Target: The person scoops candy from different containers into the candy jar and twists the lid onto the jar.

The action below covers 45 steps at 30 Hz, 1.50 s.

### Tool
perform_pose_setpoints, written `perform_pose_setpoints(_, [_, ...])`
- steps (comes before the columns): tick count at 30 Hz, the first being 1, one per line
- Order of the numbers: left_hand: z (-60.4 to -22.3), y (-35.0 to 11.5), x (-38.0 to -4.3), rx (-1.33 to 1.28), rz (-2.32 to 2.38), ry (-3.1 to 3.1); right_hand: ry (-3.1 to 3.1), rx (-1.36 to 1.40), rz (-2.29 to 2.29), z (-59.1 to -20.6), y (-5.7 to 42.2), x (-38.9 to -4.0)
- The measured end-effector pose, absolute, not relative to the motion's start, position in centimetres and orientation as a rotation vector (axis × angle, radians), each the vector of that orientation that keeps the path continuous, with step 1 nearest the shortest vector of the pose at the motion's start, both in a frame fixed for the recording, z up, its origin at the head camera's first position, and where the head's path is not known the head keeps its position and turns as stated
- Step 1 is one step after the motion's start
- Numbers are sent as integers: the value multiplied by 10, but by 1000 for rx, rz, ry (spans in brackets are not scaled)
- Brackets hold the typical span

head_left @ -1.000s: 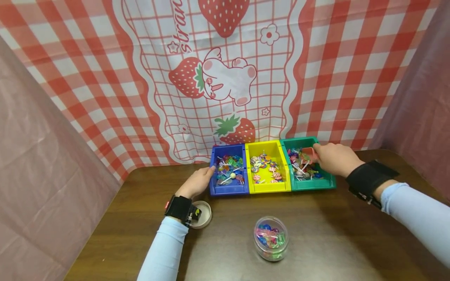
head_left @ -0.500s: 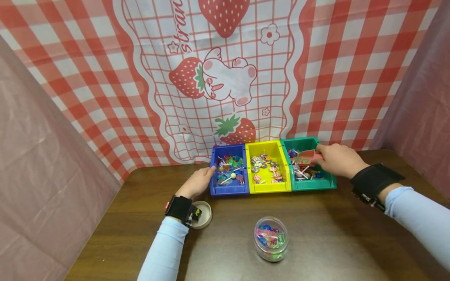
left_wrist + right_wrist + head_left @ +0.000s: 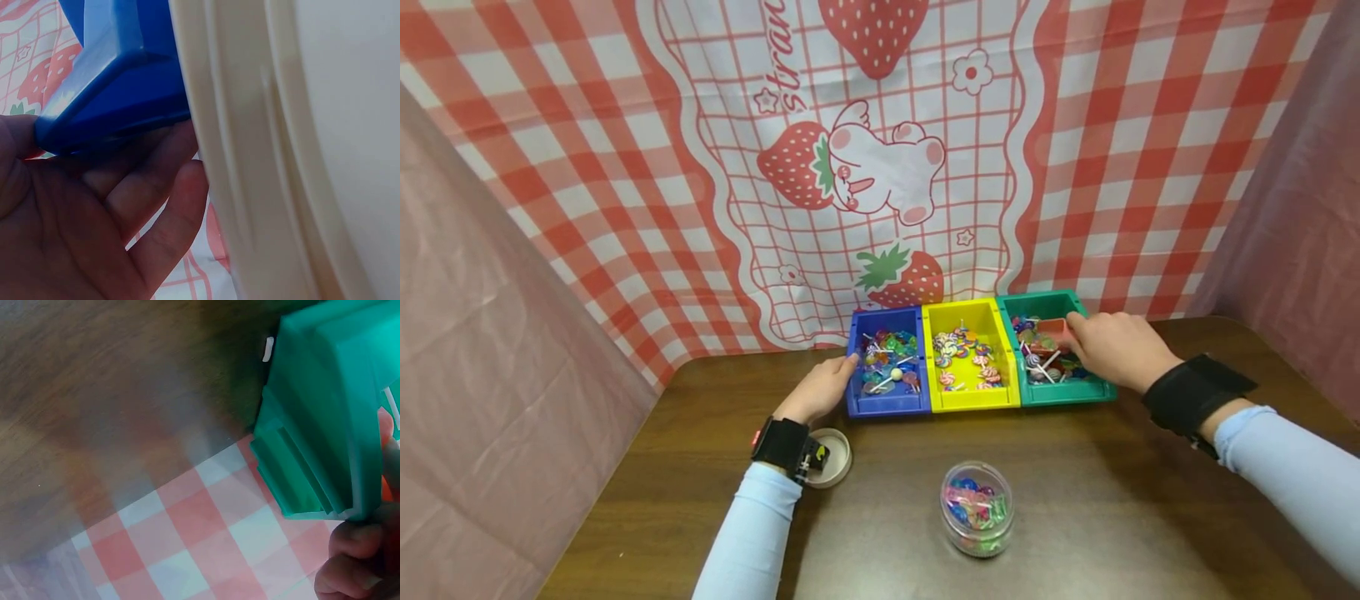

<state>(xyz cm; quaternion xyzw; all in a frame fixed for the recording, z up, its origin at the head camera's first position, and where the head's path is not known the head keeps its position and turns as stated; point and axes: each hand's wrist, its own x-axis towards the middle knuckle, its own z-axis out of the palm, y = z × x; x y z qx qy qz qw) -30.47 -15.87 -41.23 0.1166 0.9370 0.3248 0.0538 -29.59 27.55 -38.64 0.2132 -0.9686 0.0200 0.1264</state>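
A row of joined bins holds small lollipops and candies: the blue bin (image 3: 887, 406) at left, the yellow bin (image 3: 973, 401) in the middle, the green bin (image 3: 1071, 392) at right. My left hand (image 3: 817, 390) grips the blue bin's left side; in the left wrist view the thumb and fingers (image 3: 134, 200) lie around its lower edge. Over the green bin's right wall, my right hand (image 3: 1123, 348) holds a pinkish-orange scoop (image 3: 1053, 331) by its handle. The scoop's bowl sits down among the candies, partly screened by them.
A clear round jar (image 3: 977, 508) filled with colourful candies stands on the table (image 3: 895, 517), nearer me than the bins. A cream round lid (image 3: 841, 462) lies beside my left wrist. Behind the bins hangs a red checkered cloth (image 3: 1120, 192).
My right hand shifts slightly right, then back left, with the scoop moving and tilting among the candies in the green bin. The left hand, bins, jar and lid stay put.
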Motion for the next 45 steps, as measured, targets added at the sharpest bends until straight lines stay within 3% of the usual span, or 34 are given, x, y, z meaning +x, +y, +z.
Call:
perform_pose_setpoints(14, [-415, -157, -306, 352, 990, 2845, -2687, 597, 51, -404, 271, -287])
perform_pose_setpoints(32, [-415, -151, -308, 363, 1019, 2835, -2647, 385, 393, -414, 275, -255])
perform_pose_setpoints(45, [-414, -157, -305, 320, 1045, 2812, -2636, 344, 564, -413, 276, -256])
